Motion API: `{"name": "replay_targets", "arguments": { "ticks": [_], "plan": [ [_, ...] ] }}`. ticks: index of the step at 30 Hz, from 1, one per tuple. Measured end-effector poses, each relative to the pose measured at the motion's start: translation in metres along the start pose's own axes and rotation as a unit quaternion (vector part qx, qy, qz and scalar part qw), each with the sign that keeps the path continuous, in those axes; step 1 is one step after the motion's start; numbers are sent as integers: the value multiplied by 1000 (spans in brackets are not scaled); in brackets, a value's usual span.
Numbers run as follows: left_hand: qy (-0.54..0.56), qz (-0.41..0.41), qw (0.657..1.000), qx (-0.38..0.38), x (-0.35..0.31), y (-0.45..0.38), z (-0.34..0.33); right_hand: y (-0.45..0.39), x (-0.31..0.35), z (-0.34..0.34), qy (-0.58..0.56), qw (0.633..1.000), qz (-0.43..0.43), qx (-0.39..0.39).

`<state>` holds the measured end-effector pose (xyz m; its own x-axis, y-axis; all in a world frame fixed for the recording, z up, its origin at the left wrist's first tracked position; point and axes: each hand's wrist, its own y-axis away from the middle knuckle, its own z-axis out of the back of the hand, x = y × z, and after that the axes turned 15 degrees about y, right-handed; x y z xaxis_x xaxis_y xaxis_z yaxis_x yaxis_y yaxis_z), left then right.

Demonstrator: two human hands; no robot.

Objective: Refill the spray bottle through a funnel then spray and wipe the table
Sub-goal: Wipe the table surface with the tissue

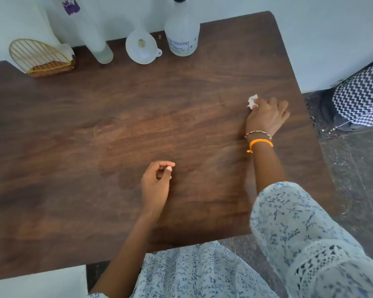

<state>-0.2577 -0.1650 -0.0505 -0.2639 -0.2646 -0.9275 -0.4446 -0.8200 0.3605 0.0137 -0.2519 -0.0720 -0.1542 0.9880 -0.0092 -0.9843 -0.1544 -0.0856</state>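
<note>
Wooden table (116, 130) — wipe stage. Right hand (266, 119) presses crumpled tissue (252, 101) flat near far-right edge; left hand (156, 183) loosely curled, empty. Funnel (141, 47), spray bottle (182, 33) parked rearward — clearing wipe path.

Counted on the table (116, 125): two bottles (182, 33) (99, 46), one funnel (141, 47), one wire rack (41, 57), one tissue wad (252, 101). Two hands (155, 186) (267, 117) seen.

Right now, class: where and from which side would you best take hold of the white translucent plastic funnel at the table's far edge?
Probably grip the white translucent plastic funnel by its wide round rim, coming from above on the near side. It stands with its mouth facing the camera, its small tab points right, and bottles crowd both flanks.
</note>
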Motion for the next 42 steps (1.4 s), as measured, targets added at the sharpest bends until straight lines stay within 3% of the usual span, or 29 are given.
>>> {"name": "replay_targets", "arguments": {
  "ticks": [1, 3, 6, 9, 10, 12, 15, 18, 19, 21, 24, 27, 29, 33, 36, 40, 42],
  "plan": [
    [0, 1, 1000, 0, 1, 0, -1, 5, 11, 1, -9, 1000, 1, -3],
    [0, 5, 1000, -3, 1, -2, -2, 29, 44, -1, -58, 990, 114, -53],
    [0, 1, 1000, -12, -3, -11, -3, 86, 85, -8, -118, 910, 384, -101],
    [-8, -2, 1000, -19, -6, -18, -3, 91, 87, -8, -60, 846, 500, -176],
    [-10, -5, 1000, -20, -7, -20, -3, 76, 81, -10, -52, 845, 496, -195],
    [-14, -8, 1000, -18, -9, -21, -3, 36, 63, -13, -20, 892, 401, -210],
    [-11, 3, 1000, -21, -11, -20, -4, -17, 29, -10, 20, 983, 162, -81],
    [-1, 9, 1000, -25, -14, -19, -5, -31, 32, -6, -3, 1000, 20, -20],
    [2, 9, 1000, -26, -14, -20, -5, -26, 44, -4, -17, 999, 29, -36],
    [7, 9, 999, -33, -15, -22, -4, -3, 74, -6, -73, 980, 154, -106],
    [21, 1, 999, -45, -17, -28, -4, 60, 118, -7, -119, 902, 397, -124],
    [25, -2, 998, -59, -18, -31, 0, 58, 135, -9, -100, 846, 503, -150],
    [21, -1, 998, -61, -17, -31, 3, 13, 130, -15, -85, 869, 472, -125],
    [16, 4, 998, -65, -11, -29, 10, -77, 91, -22, -52, 961, 270, -28],
    [17, 9, 998, -63, -10, -28, 13, -94, 89, -10, -116, 985, 128, 7],
    [17, 6, 997, -74, -13, -30, 17, -55, 125, -8, -108, 977, 183, 21],
    [17, 4, 997, -81, -13, -32, 20, -18, 148, -8, -124, 957, 262, 25]
  ]
}}
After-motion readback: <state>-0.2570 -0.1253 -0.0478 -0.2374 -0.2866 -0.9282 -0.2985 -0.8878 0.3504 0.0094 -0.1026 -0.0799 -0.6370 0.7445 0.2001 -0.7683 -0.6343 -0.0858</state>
